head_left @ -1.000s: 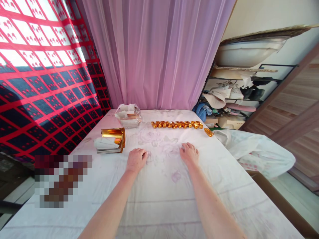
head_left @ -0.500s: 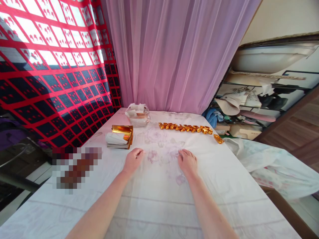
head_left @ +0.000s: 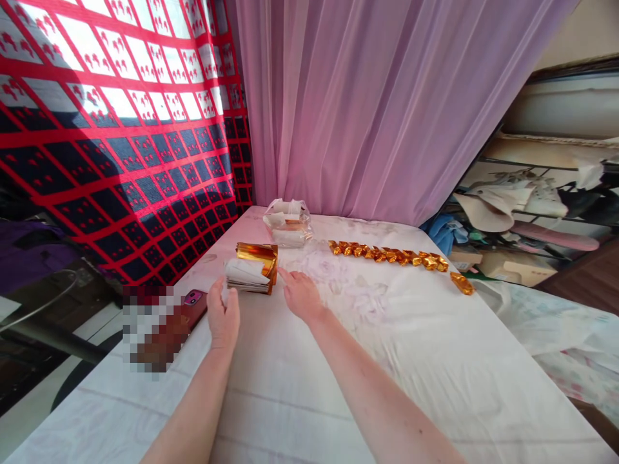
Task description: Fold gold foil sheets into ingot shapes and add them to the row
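Note:
A stack of gold foil paper sheets (head_left: 254, 252), curled and white on the reverse, lies on the table toward the left. At its left end is my left hand (head_left: 224, 319), thumb and fingers apart; whether the fingertips touch the sheets I cannot tell. My right hand (head_left: 302, 293) is just off the stack's right edge, fingers stretched toward it, with nothing visible in them. Farther right, a row of folded gold foil pieces (head_left: 387, 252) runs across the table. One more folded gold piece (head_left: 461, 283) lies apart at the row's right end.
Behind the stack sits a clear plastic bag (head_left: 289, 225) with paper inside. A phone (head_left: 196, 300), partly blurred out, lies left of my left hand. A flowered cloth covers the table (head_left: 300, 386). Purple curtains (head_left: 362, 116) hang behind, and a loaded shelf (head_left: 527, 212) stands at right.
Both hands have moved from the table's middle to the foil stack, my right hand reaching leftward. Their closed fingers have spread. The view has turned slightly left.

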Tool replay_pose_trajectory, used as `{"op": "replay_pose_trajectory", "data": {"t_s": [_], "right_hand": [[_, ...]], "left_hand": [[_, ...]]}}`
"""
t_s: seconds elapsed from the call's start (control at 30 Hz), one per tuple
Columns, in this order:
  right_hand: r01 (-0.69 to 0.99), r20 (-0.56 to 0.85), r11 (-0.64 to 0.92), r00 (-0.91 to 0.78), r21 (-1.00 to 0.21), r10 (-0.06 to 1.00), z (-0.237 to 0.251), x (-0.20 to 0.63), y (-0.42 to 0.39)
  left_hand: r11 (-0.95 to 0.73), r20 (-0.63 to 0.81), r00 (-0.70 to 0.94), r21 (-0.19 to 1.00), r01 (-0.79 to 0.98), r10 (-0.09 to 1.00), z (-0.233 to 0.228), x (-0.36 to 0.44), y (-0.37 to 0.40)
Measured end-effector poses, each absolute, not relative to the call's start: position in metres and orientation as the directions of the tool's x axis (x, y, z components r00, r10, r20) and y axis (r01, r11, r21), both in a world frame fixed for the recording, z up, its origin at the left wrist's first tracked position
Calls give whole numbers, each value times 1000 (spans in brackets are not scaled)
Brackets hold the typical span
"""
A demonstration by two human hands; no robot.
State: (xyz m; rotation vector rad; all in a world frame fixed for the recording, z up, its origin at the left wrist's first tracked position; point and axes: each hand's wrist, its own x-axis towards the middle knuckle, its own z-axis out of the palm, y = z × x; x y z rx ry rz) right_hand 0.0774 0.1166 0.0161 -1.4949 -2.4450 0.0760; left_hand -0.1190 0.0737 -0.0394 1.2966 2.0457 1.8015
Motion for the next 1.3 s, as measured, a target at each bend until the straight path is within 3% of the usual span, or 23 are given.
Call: {"op": "replay_pose_trajectory", "data": {"t_s": [0.2, 0.4, 1.1, 1.3], "right_hand": [[823, 160, 562, -546, -83, 822, 17, 49, 144], [809, 165, 586, -575, -31, 802, 19, 47, 144], [818, 228, 573, -549, -48, 804, 22, 56, 141], [866, 242, 500, -478, -36, 845, 18, 87, 129]], "left_hand": [[-86, 405, -530, 846, 526, 745, -42, -113, 73], [-69, 386, -509, 842, 534, 769, -37, -112, 71], [-53, 371, -543, 857, 513, 753, -43, -114, 73], [-40, 358, -541, 858, 511, 761, -45, -114, 74]]}}
